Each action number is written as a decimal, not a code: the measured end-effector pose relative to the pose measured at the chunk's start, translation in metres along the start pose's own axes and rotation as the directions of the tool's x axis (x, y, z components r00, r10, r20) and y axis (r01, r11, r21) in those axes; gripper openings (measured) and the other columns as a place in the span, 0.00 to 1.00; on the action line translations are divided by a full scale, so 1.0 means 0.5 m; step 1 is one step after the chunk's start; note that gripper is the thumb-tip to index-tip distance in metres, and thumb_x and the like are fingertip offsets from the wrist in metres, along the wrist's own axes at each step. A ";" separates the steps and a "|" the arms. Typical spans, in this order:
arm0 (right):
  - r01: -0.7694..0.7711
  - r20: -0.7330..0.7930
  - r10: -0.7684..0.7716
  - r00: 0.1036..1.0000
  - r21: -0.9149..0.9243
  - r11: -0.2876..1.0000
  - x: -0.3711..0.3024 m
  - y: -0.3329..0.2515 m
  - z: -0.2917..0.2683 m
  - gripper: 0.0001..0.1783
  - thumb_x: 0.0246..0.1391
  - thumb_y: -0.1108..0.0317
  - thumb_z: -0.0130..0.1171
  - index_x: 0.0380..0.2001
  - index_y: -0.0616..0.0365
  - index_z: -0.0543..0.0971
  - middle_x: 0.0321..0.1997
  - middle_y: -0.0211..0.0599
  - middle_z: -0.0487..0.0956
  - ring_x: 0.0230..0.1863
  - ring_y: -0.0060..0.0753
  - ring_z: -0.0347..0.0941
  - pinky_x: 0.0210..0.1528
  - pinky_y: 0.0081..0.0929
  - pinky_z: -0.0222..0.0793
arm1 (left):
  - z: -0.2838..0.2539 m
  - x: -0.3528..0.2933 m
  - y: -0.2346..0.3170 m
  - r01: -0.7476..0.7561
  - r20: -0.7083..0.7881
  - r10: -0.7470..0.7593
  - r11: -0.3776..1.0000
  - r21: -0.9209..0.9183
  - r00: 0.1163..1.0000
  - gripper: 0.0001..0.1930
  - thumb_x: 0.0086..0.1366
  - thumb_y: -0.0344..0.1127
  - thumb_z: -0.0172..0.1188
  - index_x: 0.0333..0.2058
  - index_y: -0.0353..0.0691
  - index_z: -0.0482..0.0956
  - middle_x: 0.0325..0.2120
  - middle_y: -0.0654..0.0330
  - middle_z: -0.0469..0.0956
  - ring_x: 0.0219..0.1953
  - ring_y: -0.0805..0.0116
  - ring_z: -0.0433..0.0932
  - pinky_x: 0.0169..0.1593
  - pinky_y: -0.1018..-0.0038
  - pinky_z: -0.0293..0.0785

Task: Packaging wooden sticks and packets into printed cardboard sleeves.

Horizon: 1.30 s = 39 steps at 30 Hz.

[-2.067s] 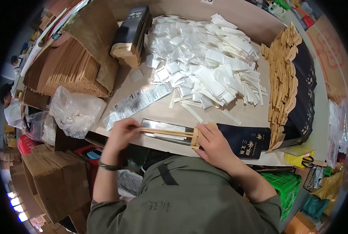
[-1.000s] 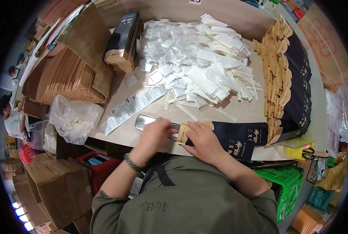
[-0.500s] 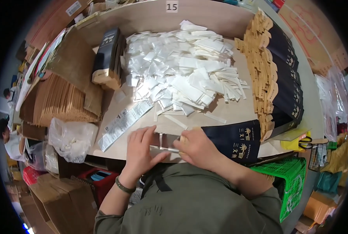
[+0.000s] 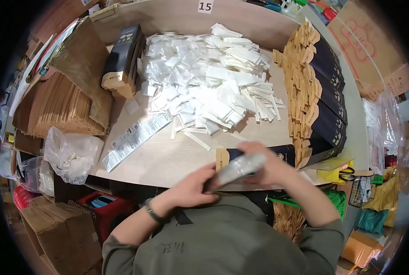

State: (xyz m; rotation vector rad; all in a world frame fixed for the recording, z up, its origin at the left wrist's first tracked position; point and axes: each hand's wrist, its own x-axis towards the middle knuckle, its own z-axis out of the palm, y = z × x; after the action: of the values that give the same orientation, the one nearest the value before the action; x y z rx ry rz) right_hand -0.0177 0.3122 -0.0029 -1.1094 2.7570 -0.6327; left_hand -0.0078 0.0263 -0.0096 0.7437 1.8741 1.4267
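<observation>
Hands met at the surface (image 4: 167, 156) edge. Left hand (image 4: 193, 185) and right hand (image 4: 266, 165) each had fingers clamped on a blurred clear sleeve (image 4: 236, 168), beside a dark sleeve (image 4: 259, 153).

- A heap of white sachets (image 4: 209, 87) is spread across the wooden table (image 4: 167, 158).
- Brown paper sleeves (image 4: 60, 107) are stacked at left.
- Scissors (image 4: 346, 173) are seen at right.
</observation>
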 end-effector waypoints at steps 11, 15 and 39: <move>-0.502 -0.061 0.506 0.860 0.075 0.862 0.099 -0.121 0.104 0.16 0.56 0.56 0.60 0.24 0.57 0.77 0.19 0.45 0.77 0.26 0.52 0.76 0.28 0.46 0.70 | -0.044 -0.074 -0.045 0.432 -0.607 -0.042 0.742 0.513 0.794 0.28 0.49 0.37 0.72 0.49 0.39 0.73 0.36 0.53 0.77 0.36 0.50 0.78 0.39 0.63 0.75; -0.587 -0.012 0.598 0.801 0.172 0.791 0.122 -0.104 0.110 0.12 0.51 0.61 0.57 0.22 0.58 0.77 0.20 0.45 0.78 0.26 0.53 0.77 0.30 0.46 0.71 | -0.062 -0.106 -0.028 0.411 -0.463 -0.113 0.674 0.614 0.879 0.37 0.47 0.39 0.75 0.56 0.42 0.70 0.38 0.54 0.76 0.39 0.51 0.78 0.42 0.63 0.76; -0.516 -0.243 0.701 0.671 0.526 0.676 0.086 0.097 -0.063 0.07 0.53 0.68 0.61 0.35 0.58 0.81 0.37 0.45 0.80 0.42 0.48 0.75 0.44 0.39 0.71 | -0.305 0.052 -0.058 0.242 -0.802 0.098 0.925 0.291 0.589 0.08 0.67 0.34 0.59 0.38 0.35 0.79 0.24 0.62 0.76 0.28 0.72 0.72 0.34 0.76 0.69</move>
State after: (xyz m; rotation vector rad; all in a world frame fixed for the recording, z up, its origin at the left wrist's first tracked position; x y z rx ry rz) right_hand -0.0877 0.3248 0.0080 0.1326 2.8264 -1.3809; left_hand -0.1445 -0.0512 -0.0133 0.1112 2.9146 1.4932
